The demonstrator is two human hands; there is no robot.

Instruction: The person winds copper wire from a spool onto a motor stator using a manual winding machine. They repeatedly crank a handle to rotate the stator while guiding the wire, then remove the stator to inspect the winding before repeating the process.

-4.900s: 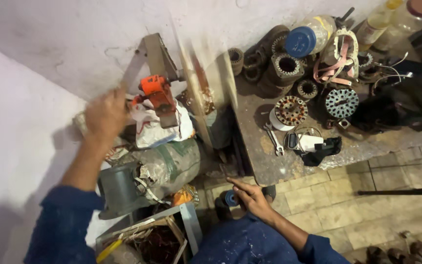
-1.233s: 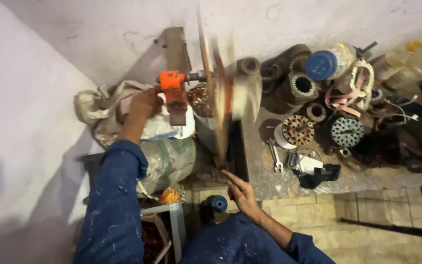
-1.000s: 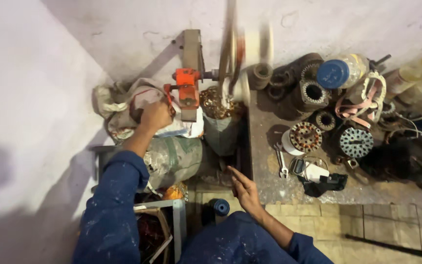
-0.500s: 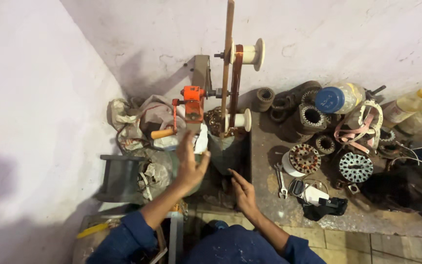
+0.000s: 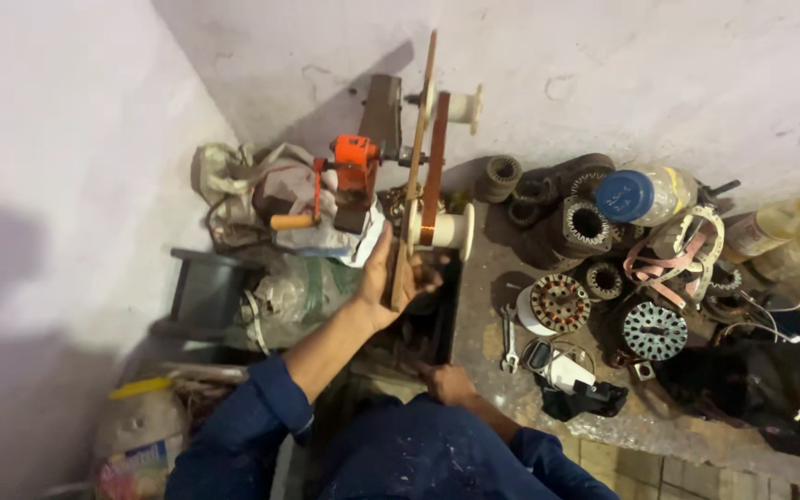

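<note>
Wooden upright winder arm (image 5: 416,176) gripped by left hand (image 5: 389,278); right hand (image 5: 449,382) low, grip unclear. Slipping could snag copper coil (image 5: 428,231).

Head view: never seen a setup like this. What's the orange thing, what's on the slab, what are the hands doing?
There is one picture, from a camera on the person's head, looking down at their own hands.

The orange thing is a hand-cranked winder with a wooden-handled crank. Its shaft carries a tall wooden frame with white spools and a band of copper wire.

The left hand grips the lower end of the frame. The right hand rests low, by the slab's edge; I cannot tell if it holds anything.

On the slab lie motor stators, a blue-capped jar, a spanner and loose wires. Left of the winder are bags and a black reel.
</note>
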